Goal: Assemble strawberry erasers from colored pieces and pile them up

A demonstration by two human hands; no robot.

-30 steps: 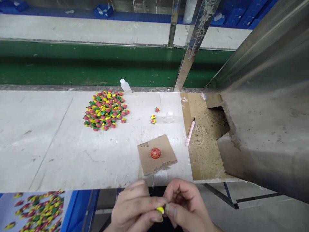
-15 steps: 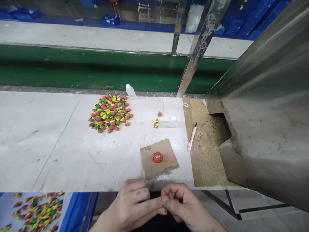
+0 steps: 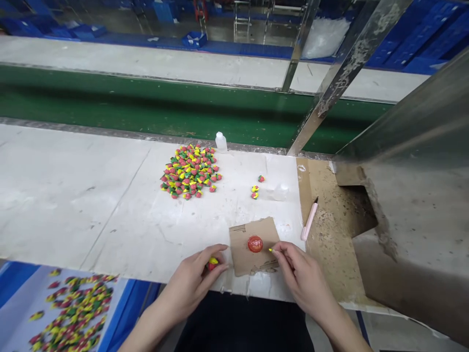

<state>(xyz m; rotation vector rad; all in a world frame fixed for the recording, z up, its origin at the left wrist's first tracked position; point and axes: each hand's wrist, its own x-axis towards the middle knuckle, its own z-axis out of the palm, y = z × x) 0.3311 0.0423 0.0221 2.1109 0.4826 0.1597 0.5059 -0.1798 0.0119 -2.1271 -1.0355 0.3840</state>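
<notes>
Head view, reading left to right: at the lower left, a pale sheet [image 3: 22, 298] with a blue edge carries a scatter of small moulded strawberry-shaped pieces [image 3: 71, 313], red with green and yellow. Above it stretches the scuffed white table [image 3: 73, 195], matte and streaked, with a green belt [image 3: 146, 110] behind it. On the table sits a low, knobbly pile of the same pieces [image 3: 190, 172], with a translucent plastic dropper bottle [image 3: 221, 142] just behind it. The left hand [image 3: 188, 281] lies near the table's front edge, fingers curled, its grip closed on one red-and-yellow strawberry piece [image 3: 213, 264]. Just right of it lies a torn cardboard square [image 3: 266, 232] bearing a glossy round red dome [image 3: 255, 244]. The right hand [image 3: 302, 274] angles in from the lower right, its thumb and forefinger pinched on a tiny yellow sliver [image 3: 270, 250] over the cardboard. Farther up are three loose strawberry pieces [image 3: 255, 188] and a clear plastic lump [image 3: 280, 192], then a pink craft knife [image 3: 309, 221] on a stained cardboard mat [image 3: 330, 234], beside a dull steel panel [image 3: 414, 220].
</notes>
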